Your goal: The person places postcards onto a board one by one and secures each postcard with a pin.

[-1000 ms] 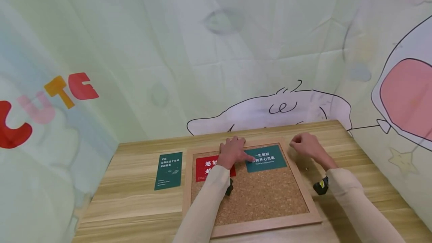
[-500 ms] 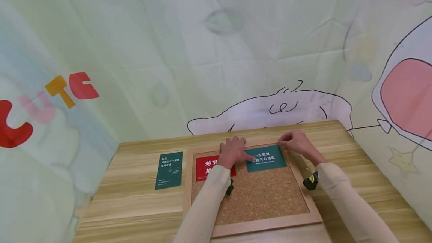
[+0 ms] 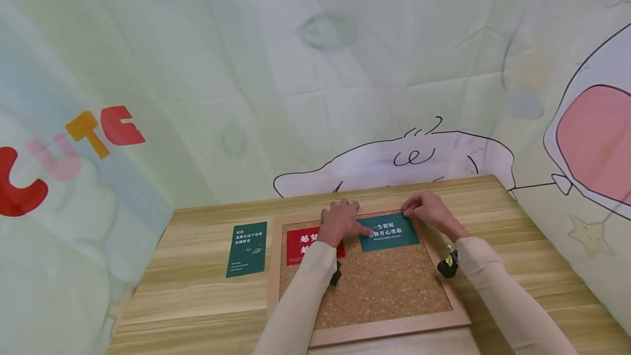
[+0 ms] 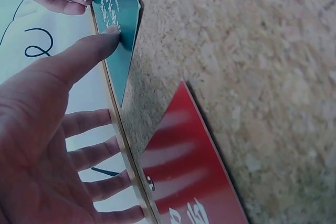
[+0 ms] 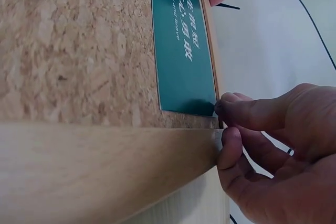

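Note:
My left hand (image 3: 339, 222) spreads over the far frame edge of a cork board (image 3: 379, 284), its thumb pressing on a green card (image 3: 389, 239) with white writing. My right hand (image 3: 430, 210) is at that card's far right corner. Between its thumb and fingertip, in the right wrist view, it pinches a small dark thumbtack (image 5: 218, 108), mostly hidden by the fingers. A red card (image 3: 298, 245) lies on the board left of the green one, partly under my left forearm. A shiny tack (image 4: 150, 183) shows at the red card's edge in the left wrist view.
A second green card (image 3: 246, 249) lies on the wooden table (image 3: 197, 300), left of the board. A tiny round object (image 3: 449, 246) is on the table right of the frame. A printed cloth wall (image 3: 276, 97) rises behind the table.
My right hand has moved left from beside the board onto the green card's far right corner. My left hand has stayed in place with its thumb on the card.

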Demonstrator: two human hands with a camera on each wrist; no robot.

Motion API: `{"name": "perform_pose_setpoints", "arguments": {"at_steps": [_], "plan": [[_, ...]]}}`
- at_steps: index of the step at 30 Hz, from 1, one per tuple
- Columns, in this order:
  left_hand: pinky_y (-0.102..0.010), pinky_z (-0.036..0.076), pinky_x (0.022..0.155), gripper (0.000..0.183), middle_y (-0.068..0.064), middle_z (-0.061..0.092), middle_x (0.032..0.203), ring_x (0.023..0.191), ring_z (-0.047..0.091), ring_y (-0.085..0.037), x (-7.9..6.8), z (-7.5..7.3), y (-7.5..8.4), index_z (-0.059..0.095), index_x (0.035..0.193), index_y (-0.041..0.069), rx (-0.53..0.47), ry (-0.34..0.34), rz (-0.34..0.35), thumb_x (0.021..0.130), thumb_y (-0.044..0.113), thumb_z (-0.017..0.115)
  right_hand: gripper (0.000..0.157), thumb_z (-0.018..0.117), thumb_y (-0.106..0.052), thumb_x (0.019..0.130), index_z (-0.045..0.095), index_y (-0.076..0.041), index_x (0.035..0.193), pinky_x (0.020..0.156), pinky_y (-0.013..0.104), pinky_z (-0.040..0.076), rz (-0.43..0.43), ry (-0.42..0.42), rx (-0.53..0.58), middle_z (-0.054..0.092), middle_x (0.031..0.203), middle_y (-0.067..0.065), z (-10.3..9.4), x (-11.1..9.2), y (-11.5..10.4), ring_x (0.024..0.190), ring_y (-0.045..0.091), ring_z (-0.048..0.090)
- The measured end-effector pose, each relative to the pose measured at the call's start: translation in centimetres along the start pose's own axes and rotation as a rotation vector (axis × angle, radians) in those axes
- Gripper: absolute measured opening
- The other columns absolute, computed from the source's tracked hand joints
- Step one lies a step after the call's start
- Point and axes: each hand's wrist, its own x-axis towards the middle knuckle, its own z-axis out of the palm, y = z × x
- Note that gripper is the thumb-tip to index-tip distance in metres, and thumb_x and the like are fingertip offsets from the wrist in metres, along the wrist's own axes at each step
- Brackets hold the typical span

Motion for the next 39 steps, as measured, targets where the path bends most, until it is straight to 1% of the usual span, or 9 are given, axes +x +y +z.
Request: {"name": "perform_pose_setpoints", "arguments": {"at_steps": [9,16,19,22,24,26,33,39], "plan": [[-0.058,0.045,0.103,0.081,-0.009,0.058,0.139,0.122,0.051,-0.032,-0.1,0.0,0.1,0.059,0.145,0.019,-0.001,-0.004,-0.003,0.077,0.055,0.087,0.009,0.074,0.0,0.094,0.077,0.003,0.101,0.066,0.031,0.048,0.033,0.014,0.019,0.071,0.094,0.013,0.3,0.3,0.2,0.079,0.022,0.057],[-0.057,0.046,0.103,0.081,-0.009,0.058,0.139,0.122,0.051,-0.031,-0.1,0.0,0.1,0.058,0.145,0.019,0.004,0.001,-0.001,0.078,0.055,0.087,0.009,0.076,-0.006,0.094,0.078,0.0,0.101,0.071,0.032,0.045,0.096,-0.004,-0.013,0.07,0.099,0.013,-0.1,0.4,0.0,0.088,0.026,0.056],[-0.057,0.046,0.102,0.081,-0.008,0.058,0.139,0.122,0.051,-0.031,-0.1,0.0,0.1,0.058,0.145,0.019,0.006,0.002,0.0,0.078,0.055,0.087,0.009,0.077,-0.007,0.093,0.078,0.0,0.098,0.065,0.031,0.043,0.117,-0.024,-0.03,0.069,0.094,0.01,-0.4,0.7,0.0,0.081,0.022,0.054],[-0.057,0.046,0.102,0.081,-0.008,0.058,0.139,0.122,0.051,-0.031,-0.1,0.0,0.1,0.058,0.145,0.019,0.007,0.002,-0.002,0.078,0.055,0.087,0.007,0.076,-0.007,0.093,0.078,0.0,0.095,0.058,0.028,0.039,0.154,-0.061,-0.016,0.066,0.085,0.006,-0.7,1.1,0.0,0.07,0.018,0.05],[-0.057,0.046,0.102,0.082,-0.009,0.058,0.139,0.122,0.051,-0.031,-0.1,0.0,0.1,0.058,0.145,0.019,0.006,0.003,-0.003,0.078,0.056,0.087,0.006,0.076,-0.006,0.093,0.077,0.0,0.094,0.055,0.028,0.036,0.168,-0.084,-0.003,0.064,0.08,0.005,-0.8,1.2,0.0,0.065,0.017,0.048],[-0.057,0.046,0.102,0.082,-0.009,0.058,0.139,0.122,0.051,-0.031,-0.1,0.1,0.0,0.059,0.144,0.019,0.005,0.003,-0.004,0.077,0.055,0.087,0.006,0.075,-0.005,0.093,0.077,0.001,0.094,0.055,0.027,0.035,0.178,-0.098,0.005,0.063,0.079,0.003,-0.9,1.3,0.0,0.064,0.016,0.047],[-0.057,0.045,0.103,0.082,-0.008,0.058,0.139,0.122,0.051,-0.031,-0.1,0.1,0.0,0.058,0.145,0.019,0.005,-0.001,-0.005,0.077,0.055,0.087,0.009,0.074,-0.006,0.094,0.075,0.003,0.097,0.055,0.027,0.034,0.16,-0.121,-0.01,0.062,0.08,0.002,-1.1,1.5,-0.1,0.063,0.014,0.045],[-0.057,0.045,0.103,0.082,-0.008,0.057,0.14,0.123,0.051,-0.031,-0.3,-0.2,0.1,0.058,0.146,0.019,0.01,0.0,-0.003,0.078,0.056,0.086,0.007,0.075,-0.005,0.093,0.076,0.001,0.095,0.055,0.026,0.036,0.165,-0.132,-0.036,0.062,0.081,0.003,-1.1,1.7,-0.4,0.064,0.014,0.046]]}}
